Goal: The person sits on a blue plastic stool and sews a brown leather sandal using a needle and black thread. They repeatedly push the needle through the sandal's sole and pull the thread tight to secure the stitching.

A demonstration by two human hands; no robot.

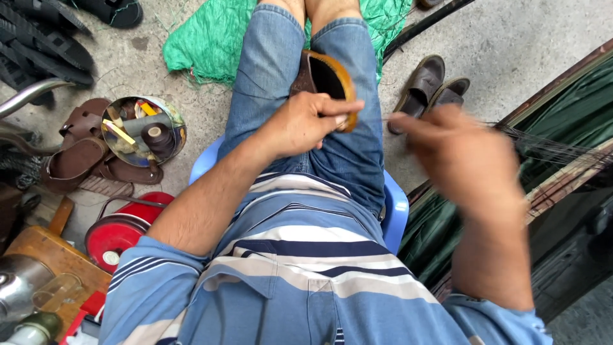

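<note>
Over a grey concrete floor (523, 32), I see the brown shoe (325, 80) wedged between the knees, stiff-soled and light, best held at its rim. My left hand (306, 121) clamps that rim; my blurred right hand (460, 156) pinches thin thread (549, 144). A tin of spools (143, 131) sits left.

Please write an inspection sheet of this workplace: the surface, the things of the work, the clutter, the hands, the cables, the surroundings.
Surface: grey concrete floor; person sits on blue plastic stool.
Job's things: brown shoe clamped between the knees; thin thread between the hands.
Clutter: round tin with spool, brown sandals, red canister.
Hands: left hand grips the shoe's edge; right hand blurred, pinching thread.
Cables: nothing seen.
Surroundings: green net, pair of brown shoes.
</note>
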